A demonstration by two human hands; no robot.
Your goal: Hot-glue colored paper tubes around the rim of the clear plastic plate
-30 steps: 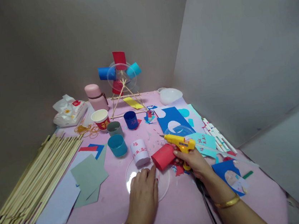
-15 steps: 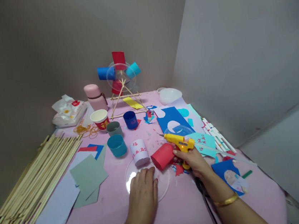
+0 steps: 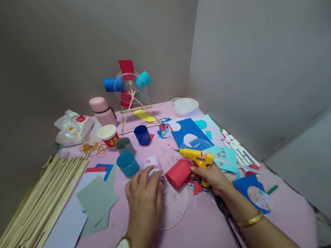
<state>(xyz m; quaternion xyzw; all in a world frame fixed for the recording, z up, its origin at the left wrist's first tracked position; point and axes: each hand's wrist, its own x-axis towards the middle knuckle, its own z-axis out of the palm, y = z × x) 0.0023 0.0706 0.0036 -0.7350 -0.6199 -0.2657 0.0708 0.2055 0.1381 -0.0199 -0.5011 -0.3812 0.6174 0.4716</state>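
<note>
My right hand is closed round the handle of a yellow glue gun, whose nozzle points left and whose cord runs toward me. A red paper cylinder lies on its side just left of that hand, touching the rim of a clear plastic disc on the pink table. My left hand, with a wristwatch, reaches over the disc; its fingers are spread and curl onto a white paper cylinder with red writing, partly hiding it.
Teal, grey and blue paper cups stand behind. A paper wheel model on sticks stands at the back. Bamboo sticks lie left, coloured paper sheets beside them, markers right. Walls close in on both sides.
My left hand lifted off the disc and moved forward and left onto the white cylinder. The right hand with the glue gun stayed put. The view shifted slightly.
</note>
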